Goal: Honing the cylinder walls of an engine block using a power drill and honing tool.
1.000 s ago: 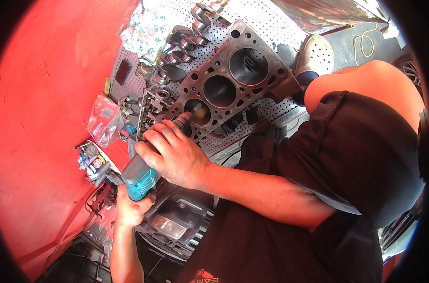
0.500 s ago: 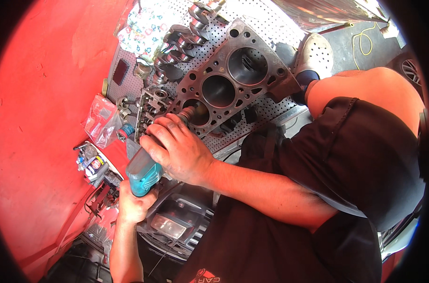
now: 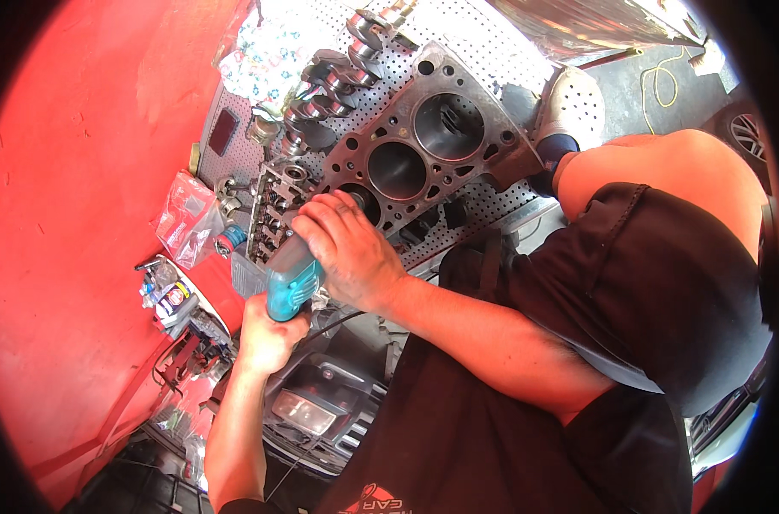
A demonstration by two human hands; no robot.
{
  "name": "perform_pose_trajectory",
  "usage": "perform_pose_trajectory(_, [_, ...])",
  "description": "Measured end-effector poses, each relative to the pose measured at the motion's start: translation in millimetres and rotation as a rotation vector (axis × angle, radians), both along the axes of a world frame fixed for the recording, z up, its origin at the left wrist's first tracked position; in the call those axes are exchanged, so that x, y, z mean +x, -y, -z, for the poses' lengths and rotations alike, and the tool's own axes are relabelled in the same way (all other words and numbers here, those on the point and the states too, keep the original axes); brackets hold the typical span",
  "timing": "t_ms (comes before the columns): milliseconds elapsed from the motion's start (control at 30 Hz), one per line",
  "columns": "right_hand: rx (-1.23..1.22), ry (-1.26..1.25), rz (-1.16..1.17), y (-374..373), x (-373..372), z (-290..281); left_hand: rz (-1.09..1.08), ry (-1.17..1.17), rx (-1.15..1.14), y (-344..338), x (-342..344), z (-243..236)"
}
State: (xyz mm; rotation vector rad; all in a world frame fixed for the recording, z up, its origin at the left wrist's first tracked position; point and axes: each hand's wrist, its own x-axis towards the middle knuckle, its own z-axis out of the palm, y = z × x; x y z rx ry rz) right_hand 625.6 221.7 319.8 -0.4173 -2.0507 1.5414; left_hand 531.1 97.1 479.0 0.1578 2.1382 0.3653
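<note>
Two bare hands hold one turquoise-and-grey power drill (image 3: 297,278) at the block's near end: the left hand (image 3: 274,336) is closed around its handle, the right hand (image 3: 359,257) wrapped over its front. Within the last second both have shifted up and right toward the grey metal engine block (image 3: 406,128), suggesting the drill's working end, not clearly visible, reaches deeper into the partly covered round bore (image 3: 370,203). Three bores show, two fully; leftward lie one shiny steel crankshaft (image 3: 348,79) and one dark flat phone (image 3: 223,132)
</note>
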Motion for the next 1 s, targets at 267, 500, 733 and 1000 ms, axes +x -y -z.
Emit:
perform_pose_trajectory(267, [0.063, 0.089, 0.005, -10, 4, 24, -0.019, 0.032, 0.029, -14, -2, 33])
perform_pose_trajectory(500, [0.101, 0.137, 0.026, -15, 7, 23, -0.011, 0.056, 0.018, -22, -6, 37])
perform_pose_trajectory(733, [0.070, 0.098, 0.055, -12, 8, 21, 0.045, 0.013, 0.017, -16, -3, 32])
perform_pose_trajectory(1000, [0.051, -0.085, 0.066, 3, 3, -28, 0.071, -0.090, 0.006, -7, 9, -40])
